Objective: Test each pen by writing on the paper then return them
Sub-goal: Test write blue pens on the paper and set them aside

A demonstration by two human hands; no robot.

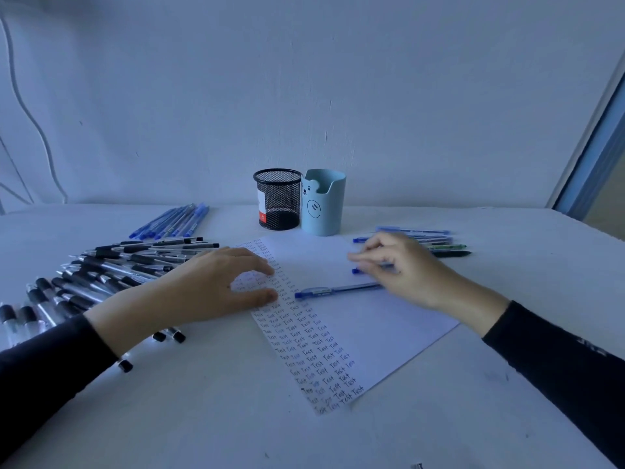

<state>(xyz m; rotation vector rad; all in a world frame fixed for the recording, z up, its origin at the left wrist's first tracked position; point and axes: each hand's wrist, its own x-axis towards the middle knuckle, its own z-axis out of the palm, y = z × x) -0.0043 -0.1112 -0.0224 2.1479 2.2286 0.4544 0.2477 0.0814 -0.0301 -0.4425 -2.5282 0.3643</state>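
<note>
Paper (372,326) lies slanted at the middle of the table (203,418). Its left strip is filled with columns of the handwritten word "Test", and the rest of the sheet is blank.

A blue pen (338,291), capped, lies across the sheet just right of the writing, touched by neither hand. A second pen (355,271) sits a little farther back on the paper, its blue end poking out from under the right hand (402,269). That hand is blurred, with its fingers bent over the second pen. I cannot tell whether they grip it or only hover on it.

The left hand (209,286) rests flat on the paper's left edge, over the written columns. Its fingers are straight and a little apart, the thumb is spread away from them, and it holds nothing. Both arms wear dark sleeves (50,367).

Left of the sheet, a big heap of black pens (111,265) is spread out, partly under the left forearm. Behind it lies a smaller bunch of blue pens (172,221). Just behind the right hand is a row of mixed pens (439,243), blue, green and dark.

At the back, near the paper's far edge, a black mesh cup (279,201) and a pale blue bear cup (324,204) stand upright side by side, touching or nearly so, against the white wall (338,96).
</note>
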